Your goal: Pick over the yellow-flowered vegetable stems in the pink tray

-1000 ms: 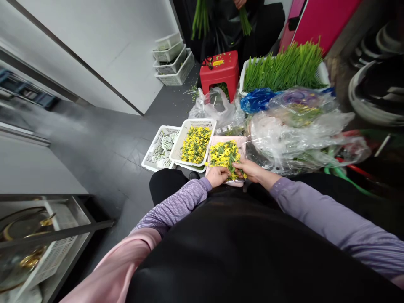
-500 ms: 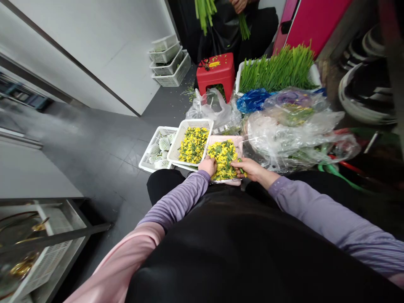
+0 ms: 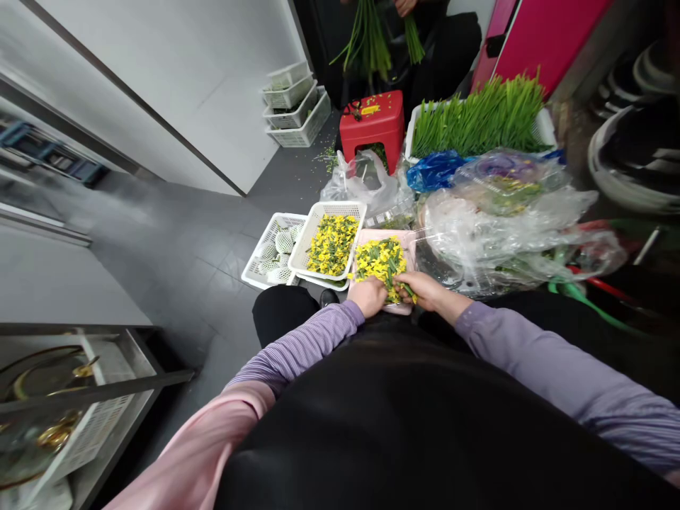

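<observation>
Yellow flowers with short green stems (image 3: 380, 256) lie heaped on a pink tray (image 3: 411, 244) in front of my lap. Over the near part of the heap my left hand (image 3: 370, 296) is closed, its fingertips mostly hidden, so what they grip is unclear. Close to its right, my right hand (image 3: 425, 289) pinches a few green flower stems (image 3: 408, 289), with a bit of yellow showing below the fingers. Touching the tray's left side is a white basket (image 3: 297, 256) holding more of the same flowers.
A white crate (image 3: 248, 273) of net-wrapped produce stands at left. Beyond are a red stool (image 3: 375, 124), stacked white baskets (image 3: 302, 134) and a crate of green stalks (image 3: 478, 124). Clear plastic bags (image 3: 478, 234) lie at right. Another person's hand (image 3: 406, 7) holds green stalks.
My left hand has moved right and nearer to me, close to my right hand. My right hand still holds the stems. The view has shifted slightly, and the other person's stalks have moved.
</observation>
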`<state>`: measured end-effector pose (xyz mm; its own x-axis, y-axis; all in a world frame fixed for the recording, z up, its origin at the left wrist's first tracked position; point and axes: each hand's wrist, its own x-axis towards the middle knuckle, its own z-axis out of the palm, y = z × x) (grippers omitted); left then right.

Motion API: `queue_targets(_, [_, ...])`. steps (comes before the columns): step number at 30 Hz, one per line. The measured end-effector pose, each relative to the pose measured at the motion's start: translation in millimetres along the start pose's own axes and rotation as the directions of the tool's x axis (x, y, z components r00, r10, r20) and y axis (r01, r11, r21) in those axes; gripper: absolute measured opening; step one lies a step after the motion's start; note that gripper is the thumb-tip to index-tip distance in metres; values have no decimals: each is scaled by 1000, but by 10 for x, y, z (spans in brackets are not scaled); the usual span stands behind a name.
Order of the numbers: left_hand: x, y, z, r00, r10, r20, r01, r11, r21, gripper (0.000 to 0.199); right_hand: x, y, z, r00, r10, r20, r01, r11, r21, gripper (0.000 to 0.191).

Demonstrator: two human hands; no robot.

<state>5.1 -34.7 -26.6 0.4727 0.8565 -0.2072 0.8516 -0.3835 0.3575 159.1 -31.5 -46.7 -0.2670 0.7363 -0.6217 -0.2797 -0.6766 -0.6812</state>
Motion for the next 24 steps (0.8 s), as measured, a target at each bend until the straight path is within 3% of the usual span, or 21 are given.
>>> queue_targets(3, [160, -280, -65, 961, -257, -100, 270, 950, 159, 35, -39, -146, -48, 997, 43, -67, -39, 997, 63, 2])
queue_targets(6, [296, -498, -87, 921, -381, -86, 390, 887, 248, 42, -57, -206, -64, 995, 48, -92, -41, 996, 75, 4])
queue_targets(9, [365, -531, -28, 913, -407, -35, 401, 876, 267, 45, -54, -173, -50, 997, 27, -72, -24, 999, 49, 5])
queue_targets(12, [417, -436, 62, 906, -424, -3, 410, 873, 264, 38, -45, -109, -44, 997, 19, -72, -18, 1000, 16, 8])
queue_targets(15, [513, -365, 100, 860, -503, 86, 479, 854, 202, 33, -34, -66, -60, 996, 9, -89, -10, 1000, -12, 9])
queue_targets(18, [592, -400, 53, 822, -547, 159, 531, 836, 138, 29, -34, -49, -79, 995, -4, -98, 1, 999, -32, 10])
queue_targets(24, [534, -513, -53, 820, -547, 166, 541, 837, 83, 33, -95, -46, -60, 995, -34, -94, 32, 999, -19, 9])
